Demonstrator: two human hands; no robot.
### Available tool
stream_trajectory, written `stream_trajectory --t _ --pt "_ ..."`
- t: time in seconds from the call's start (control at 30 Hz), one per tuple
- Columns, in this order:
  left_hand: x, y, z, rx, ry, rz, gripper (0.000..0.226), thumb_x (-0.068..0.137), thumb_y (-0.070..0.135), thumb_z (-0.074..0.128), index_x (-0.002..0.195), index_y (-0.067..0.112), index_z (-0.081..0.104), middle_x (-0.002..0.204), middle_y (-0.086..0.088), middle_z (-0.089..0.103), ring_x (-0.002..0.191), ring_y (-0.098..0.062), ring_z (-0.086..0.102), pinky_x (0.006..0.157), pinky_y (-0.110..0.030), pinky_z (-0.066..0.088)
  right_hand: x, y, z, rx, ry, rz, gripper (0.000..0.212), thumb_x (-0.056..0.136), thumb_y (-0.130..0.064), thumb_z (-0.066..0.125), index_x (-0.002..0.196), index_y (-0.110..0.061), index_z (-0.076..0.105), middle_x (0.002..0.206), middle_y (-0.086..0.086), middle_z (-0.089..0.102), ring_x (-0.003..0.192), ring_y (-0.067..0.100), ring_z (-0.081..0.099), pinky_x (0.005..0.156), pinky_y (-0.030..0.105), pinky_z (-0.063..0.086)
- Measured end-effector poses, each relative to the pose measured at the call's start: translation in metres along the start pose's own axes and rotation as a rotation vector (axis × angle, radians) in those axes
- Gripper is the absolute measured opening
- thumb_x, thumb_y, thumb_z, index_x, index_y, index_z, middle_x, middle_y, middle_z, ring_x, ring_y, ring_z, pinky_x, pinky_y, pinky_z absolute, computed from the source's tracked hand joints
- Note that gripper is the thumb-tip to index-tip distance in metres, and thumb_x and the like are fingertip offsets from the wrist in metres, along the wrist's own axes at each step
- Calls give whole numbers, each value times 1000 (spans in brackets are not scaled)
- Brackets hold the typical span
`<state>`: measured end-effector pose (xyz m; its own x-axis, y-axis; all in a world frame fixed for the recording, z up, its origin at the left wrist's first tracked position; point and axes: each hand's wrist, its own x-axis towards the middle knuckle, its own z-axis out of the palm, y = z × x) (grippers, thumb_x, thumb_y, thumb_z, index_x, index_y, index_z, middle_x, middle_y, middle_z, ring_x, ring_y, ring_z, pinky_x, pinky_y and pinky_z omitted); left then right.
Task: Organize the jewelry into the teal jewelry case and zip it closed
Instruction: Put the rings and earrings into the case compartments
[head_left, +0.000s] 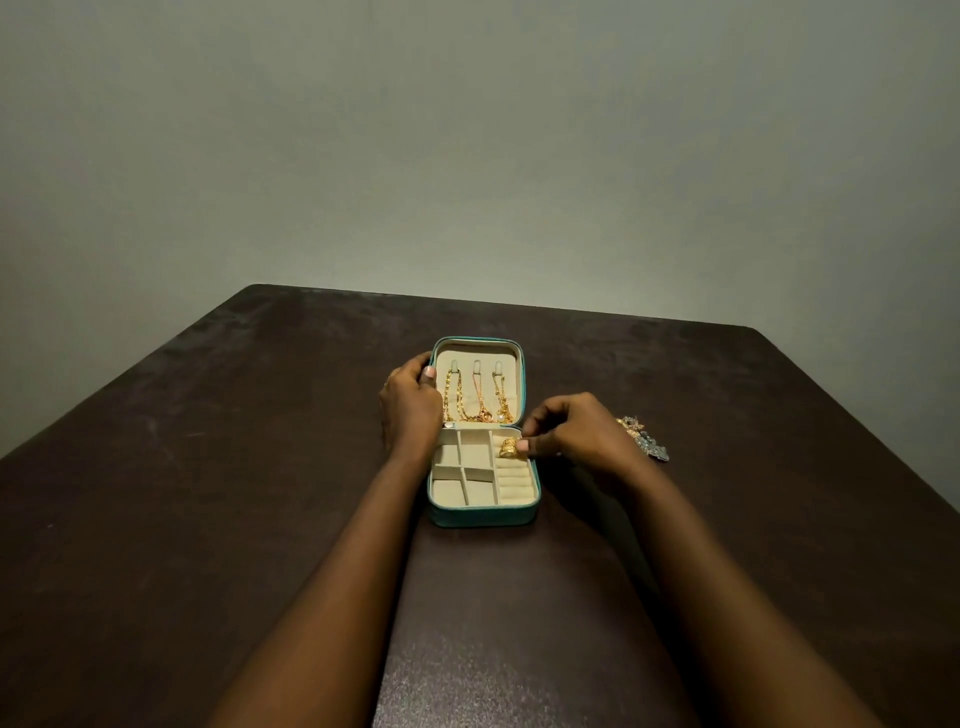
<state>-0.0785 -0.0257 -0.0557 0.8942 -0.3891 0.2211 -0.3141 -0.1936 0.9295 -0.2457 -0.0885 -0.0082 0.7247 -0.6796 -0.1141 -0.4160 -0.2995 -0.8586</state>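
Left hand (410, 402) grips case lid (521, 374); right hand (571, 431) pinches gold ring (508, 447).

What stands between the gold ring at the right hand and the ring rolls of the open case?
Nothing visible does. The right hand holds the gold ring at the far end of the ring rolls, and the left hand holds the lid open.

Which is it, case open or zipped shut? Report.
Open. The case lid stands raised, gold chains hanging inside, compartments exposed.
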Motion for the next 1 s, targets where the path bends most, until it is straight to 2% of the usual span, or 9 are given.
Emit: stream_trajectory --t 0.07,0.2,0.6,0.77,0.87,0.93,1.0 --pt "0 0 0 5 0 1 30 97 15 45 122 16 62 117 -10 66 108 -25 60 89 -40 50 -1 -1 1 123 -34 55 12 76 7 67 77 -3 60 75 4 63 65 8 60 45 12 47" --pt "0 1 0 4 -6 -8 30 97 15 45 122 16 62 117 -10 65 109 -26 59 90 -41 50 0 -1 2 244 -61 127 20 73 11 67 74 -7 56 75 7 63 67 15 61 52 23 50" --pt "-2 3 -2 -11 -10 -18 30 97 16 45 122 16 62 116 -10 66 105 -25 61 87 -44 52 3 2 0 316 -19 114 20 74 11 65 78 -7 56 74 8 62 65 16 60 51 23 50" --pt "-2 3 -1 -11 -13 -28 31 97 18 45 123 18 61 117 -9 65 106 -25 62 86 -43 53 6 8 -31 374 300 30 21 78 8 62 72 -11 56 72 4 59 67 14 56 56 22 45" --pt "-2 4 -2 -3 -7 -19 31 97 16 45 123 16 61 118 -10 65 108 -27 61 88 -43 52 12 26 -54 269 515 1 22 79 6 63 68 -13 57 76 6 61 65 12 53 57 23 42" --pt "-2 4 -1 -1 -4 -22 31 97 16 45 124 16 61 119 -10 65 109 -27 60 89 -42 51 18 39 -65 170 616 2 15 79 2 65 72 -11 63 86 10 65 70 13 54 63 24 43" --pt "-3 4 -2 3 -5 -24 31 97 16 45 124 16 61 119 -10 65 107 -26 61 86 -37 51 23 51 -71 85 661 17 7 80 -2 66 85 -5 69 95 12 68 80 15 58 73 28 46"
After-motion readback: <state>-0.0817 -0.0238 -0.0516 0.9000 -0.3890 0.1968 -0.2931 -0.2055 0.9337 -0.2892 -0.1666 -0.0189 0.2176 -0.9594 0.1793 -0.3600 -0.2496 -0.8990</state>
